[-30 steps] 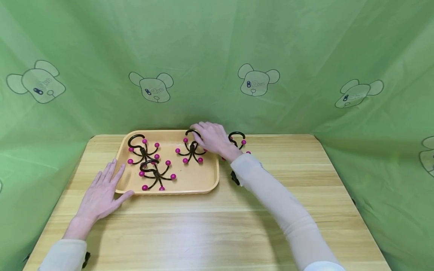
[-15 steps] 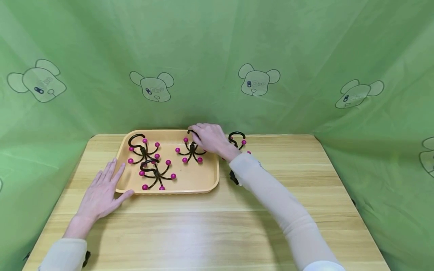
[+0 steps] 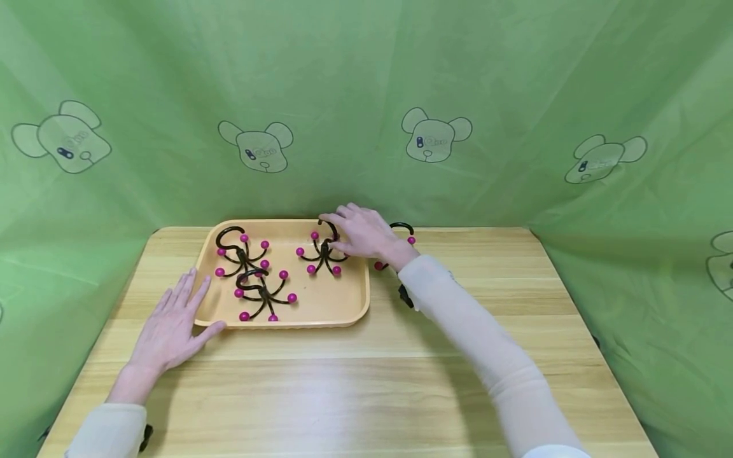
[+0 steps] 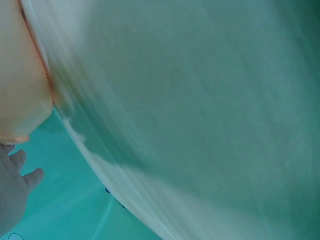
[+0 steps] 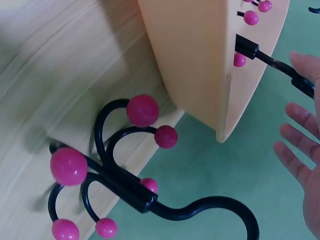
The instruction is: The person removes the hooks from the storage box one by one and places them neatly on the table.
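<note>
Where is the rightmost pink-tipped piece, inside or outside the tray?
Outside: the right wrist view shows the piece on the table beside the tray.

A green curtain [image 3: 343, 70] is hanging behind a wooden table [image 3: 401, 388] and along its left and right sides, falling in soft folds. Four cartoon animal heads [image 3: 438, 147] in dark outline are running in a row across the cloth, each showing a small blue mark, while another head [image 3: 723, 270] is being cut off at the right edge. The table is showing pale, streaky grain.
</note>
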Demonstrator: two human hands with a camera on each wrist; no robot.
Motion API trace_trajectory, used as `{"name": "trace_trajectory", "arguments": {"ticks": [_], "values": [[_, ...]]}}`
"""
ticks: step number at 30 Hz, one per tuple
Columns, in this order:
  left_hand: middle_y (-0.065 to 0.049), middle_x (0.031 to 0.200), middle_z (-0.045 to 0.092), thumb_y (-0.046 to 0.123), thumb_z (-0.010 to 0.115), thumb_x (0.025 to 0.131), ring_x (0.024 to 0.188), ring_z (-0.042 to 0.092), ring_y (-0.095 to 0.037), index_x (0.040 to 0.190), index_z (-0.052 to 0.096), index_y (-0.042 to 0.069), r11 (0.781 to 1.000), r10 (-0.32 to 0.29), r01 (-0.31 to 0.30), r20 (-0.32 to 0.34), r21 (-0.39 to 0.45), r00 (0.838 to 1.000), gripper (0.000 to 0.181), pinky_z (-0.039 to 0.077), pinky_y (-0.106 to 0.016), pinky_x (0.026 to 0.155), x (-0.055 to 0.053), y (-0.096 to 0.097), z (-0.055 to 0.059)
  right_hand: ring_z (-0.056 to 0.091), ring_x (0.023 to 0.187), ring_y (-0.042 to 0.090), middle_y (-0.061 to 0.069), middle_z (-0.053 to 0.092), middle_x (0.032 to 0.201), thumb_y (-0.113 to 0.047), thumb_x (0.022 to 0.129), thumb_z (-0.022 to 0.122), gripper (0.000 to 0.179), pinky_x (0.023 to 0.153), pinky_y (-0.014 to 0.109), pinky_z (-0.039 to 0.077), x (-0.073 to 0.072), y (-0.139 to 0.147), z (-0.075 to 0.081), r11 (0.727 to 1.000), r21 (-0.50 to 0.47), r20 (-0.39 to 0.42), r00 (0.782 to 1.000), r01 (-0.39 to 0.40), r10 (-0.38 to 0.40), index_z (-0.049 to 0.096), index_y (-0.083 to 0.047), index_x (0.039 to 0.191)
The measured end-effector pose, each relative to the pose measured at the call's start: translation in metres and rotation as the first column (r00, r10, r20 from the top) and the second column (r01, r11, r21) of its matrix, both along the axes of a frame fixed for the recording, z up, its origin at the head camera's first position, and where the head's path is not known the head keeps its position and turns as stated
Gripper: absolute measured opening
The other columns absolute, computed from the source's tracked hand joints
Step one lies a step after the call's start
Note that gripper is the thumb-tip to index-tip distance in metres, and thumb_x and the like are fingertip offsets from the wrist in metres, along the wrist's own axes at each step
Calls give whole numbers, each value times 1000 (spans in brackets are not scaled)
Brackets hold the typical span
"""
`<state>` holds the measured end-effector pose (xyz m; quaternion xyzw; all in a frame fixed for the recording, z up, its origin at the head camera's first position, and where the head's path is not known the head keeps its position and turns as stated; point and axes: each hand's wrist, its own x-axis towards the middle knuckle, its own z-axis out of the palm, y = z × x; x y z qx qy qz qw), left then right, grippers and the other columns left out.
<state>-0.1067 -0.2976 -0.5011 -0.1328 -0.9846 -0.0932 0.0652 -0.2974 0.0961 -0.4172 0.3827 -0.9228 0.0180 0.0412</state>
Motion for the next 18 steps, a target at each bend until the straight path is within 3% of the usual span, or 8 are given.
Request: {"name": "trace_trajectory", "arguments": {"ticks": [4, 11, 18], "values": [[-28, 175, 16, 66, 57, 98, 161, 25, -48, 169, 19, 8, 1000, 0, 0, 0, -1, 1000, 99, 27, -68, 127, 0, 0, 0, 63, 124, 27, 8, 65, 139, -46, 96, 75, 74, 104, 42, 60, -1, 3, 1, 999, 33, 4, 1000, -11, 11, 46, -24, 160], [-29, 175, 17, 66, 58, 98, 161, 25, -47, 169, 20, 7, 1000, 1, -1, -5, -2, 1000, 100, 28, -68, 127, 0, 0, -1, 63, 124, 26, 8, 67, 138, -48, 96, 75, 71, 107, 41, 58, -4, 2, -1, 998, 55, -53, 998, -39, 42, 50, -20, 157], [-28, 175, 16, 66, 58, 98, 161, 24, -48, 169, 18, 8, 1000, 2, -2, 0, 5, 1000, 100, 28, -68, 127, 0, 0, -1, 64, 124, 27, 8, 68, 137, -58, 99, 65, 67, 104, 41, 59, -7, -2, 0, 997, 65, -96, 994, -47, 53, 57, -16, 150]]}}
